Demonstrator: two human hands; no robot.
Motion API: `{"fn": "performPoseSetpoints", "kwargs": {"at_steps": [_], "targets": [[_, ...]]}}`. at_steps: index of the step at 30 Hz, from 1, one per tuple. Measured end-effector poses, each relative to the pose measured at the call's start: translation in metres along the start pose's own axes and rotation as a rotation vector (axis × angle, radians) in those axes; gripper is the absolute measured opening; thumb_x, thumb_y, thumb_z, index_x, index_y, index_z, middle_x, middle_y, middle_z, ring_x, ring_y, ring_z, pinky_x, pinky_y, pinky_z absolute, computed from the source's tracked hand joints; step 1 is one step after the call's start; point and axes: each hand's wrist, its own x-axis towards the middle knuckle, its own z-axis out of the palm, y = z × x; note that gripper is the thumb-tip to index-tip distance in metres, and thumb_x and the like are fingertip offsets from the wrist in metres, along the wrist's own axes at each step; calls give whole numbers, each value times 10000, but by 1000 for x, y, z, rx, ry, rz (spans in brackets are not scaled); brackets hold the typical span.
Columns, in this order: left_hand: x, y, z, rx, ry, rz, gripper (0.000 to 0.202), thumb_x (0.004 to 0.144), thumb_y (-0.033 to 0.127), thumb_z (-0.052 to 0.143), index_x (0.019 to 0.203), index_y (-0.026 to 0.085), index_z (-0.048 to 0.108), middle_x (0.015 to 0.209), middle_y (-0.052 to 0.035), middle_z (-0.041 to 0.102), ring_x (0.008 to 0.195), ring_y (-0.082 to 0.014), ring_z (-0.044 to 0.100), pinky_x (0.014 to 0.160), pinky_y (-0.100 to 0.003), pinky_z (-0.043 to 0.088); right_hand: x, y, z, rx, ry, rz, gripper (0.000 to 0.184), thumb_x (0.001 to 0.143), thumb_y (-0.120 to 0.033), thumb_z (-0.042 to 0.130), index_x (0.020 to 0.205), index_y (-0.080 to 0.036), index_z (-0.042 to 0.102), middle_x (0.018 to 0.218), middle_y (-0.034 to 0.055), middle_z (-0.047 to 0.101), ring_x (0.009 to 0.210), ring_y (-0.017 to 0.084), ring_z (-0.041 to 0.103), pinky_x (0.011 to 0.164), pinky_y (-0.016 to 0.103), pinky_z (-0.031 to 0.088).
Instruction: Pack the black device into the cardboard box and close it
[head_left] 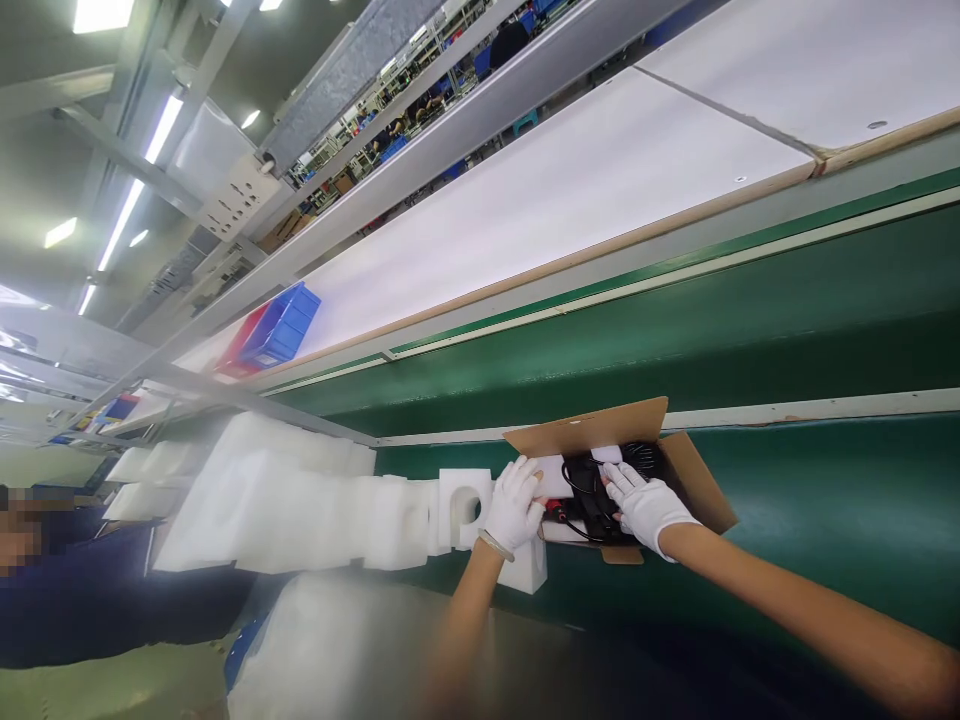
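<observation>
An opened brown cardboard box (585, 430) sits on the green work surface, its flaps spread. Inside lie black cables (641, 458), a dark item (596, 500) crossed by a cable, white foam (553, 477) and a small red part (553, 508). My left hand (514, 505), in a white glove, is closed at the box's left end, its fingers bent over the edge. Over the contents reaches my right hand (645, 508), also gloved, with fingers stretched out and touching the things inside. Its fingertips are near a white piece (607, 455).
A row of white foam blocks (397, 520) stands left of the box, one with a round cutout. Beyond the surface runs a white shelf (525, 230) carrying a blue bin (283, 328) and a red bin (244, 345). Another person (112, 580) is at far left.
</observation>
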Motion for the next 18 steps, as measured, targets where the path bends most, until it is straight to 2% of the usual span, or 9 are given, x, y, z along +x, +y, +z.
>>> {"fn": "performPoseSetpoints", "kwargs": {"at_steps": [3,7,10,12,13,14,16,18], "targets": [[1,-6,14,35,-56,69,419,893,283,397,1272,125,480,1436,-105,394,1411,-240,160,1134,-484,245,0,-6,8,-21,-2,57,537,782,-166,455,1314,-161,528,1445,152,358,1327,332,329,918,534,421],[34,13,56,118,-192,324,541,934,424,373,1376,112,386,1501,-93,284,1412,-248,150,1165,-441,163,-2,-9,13,-19,43,59,488,769,-169,488,1246,-137,580,1425,167,389,1323,354,327,934,561,405],[48,25,79,170,-225,387,581,953,446,319,1396,71,347,1506,-115,266,1400,-253,185,1170,-422,126,-14,-4,-5,-7,82,-26,468,779,-189,522,1230,-82,581,1387,179,439,1312,346,347,986,512,390],[50,27,84,186,-224,370,622,946,460,331,1412,49,308,1503,-136,263,1395,-257,200,1166,-418,133,-32,3,-25,26,167,-58,457,795,-200,518,1237,-94,567,1387,158,446,1309,329,357,1025,474,373],[49,27,85,190,-223,368,635,940,467,341,1415,48,299,1501,-141,264,1393,-259,205,1162,-418,143,-43,7,-34,47,236,-31,449,808,-213,507,1242,-108,555,1408,149,422,1318,326,344,1047,470,356],[48,26,85,193,-223,369,638,937,468,348,1416,51,299,1502,-141,262,1392,-260,207,1158,-417,154,-55,12,-43,69,319,38,445,829,-241,489,1254,-116,534,1433,151,383,1331,333,320,1064,476,337],[47,26,83,198,-229,367,630,933,464,355,1414,61,307,1507,-133,253,1392,-260,203,1149,-416,176,-75,22,-51,142,449,275,498,881,-348,417,1313,-103,447,1454,196,318,1336,368,299,1048,501,351],[48,26,82,202,-239,363,627,931,462,362,1411,61,313,1505,-133,258,1391,-264,200,1145,-420,187,-87,25,-45,291,439,500,591,907,-439,305,1380,-87,334,1402,239,374,1250,395,414,924,516,453]]}}
